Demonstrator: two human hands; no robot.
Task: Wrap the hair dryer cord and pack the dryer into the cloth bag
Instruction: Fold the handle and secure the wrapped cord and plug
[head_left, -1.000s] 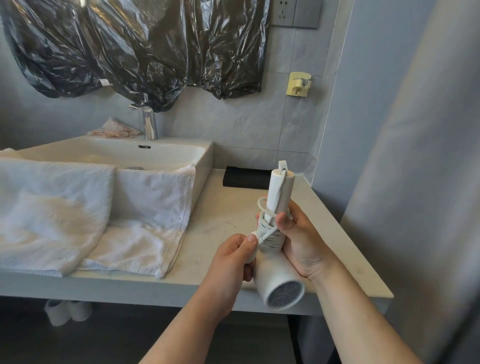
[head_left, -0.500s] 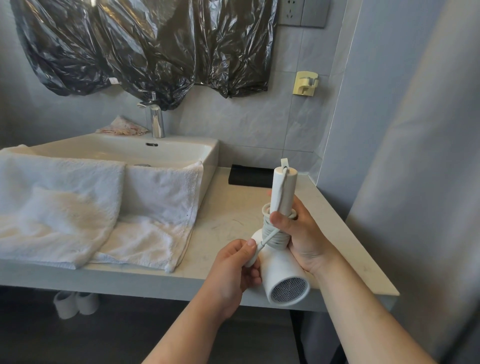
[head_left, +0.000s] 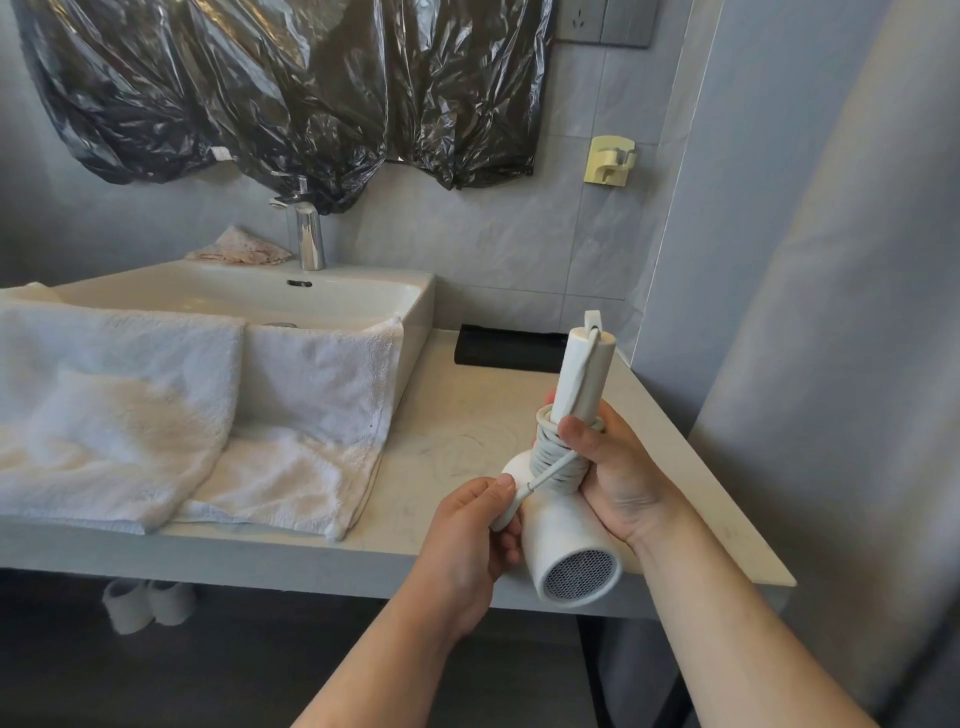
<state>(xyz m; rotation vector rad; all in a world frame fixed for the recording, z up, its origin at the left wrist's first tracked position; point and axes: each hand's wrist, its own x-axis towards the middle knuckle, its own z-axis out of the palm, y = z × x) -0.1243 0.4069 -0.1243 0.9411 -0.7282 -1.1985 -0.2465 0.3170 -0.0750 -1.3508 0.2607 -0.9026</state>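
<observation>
Between the hands, a likely light, rigid hair dryer (head_left: 569, 545); right hand (head_left: 621, 486) clamps springy cord coils (head_left: 556, 457) to the handle (head_left: 582, 374), the sound hold, while left hand (head_left: 465, 545) pinches the plug end (head_left: 506, 515).

Nothing is showing clearly enough to read: no word, brand or number. A small white tag (head_left: 221, 153) is hanging on the black plastic sheet (head_left: 291, 88) on the wall, but it is too small to tell whether it is carrying any print. The hair dryer (head_left: 566, 540) is turning only plain white sides toward the camera.
</observation>
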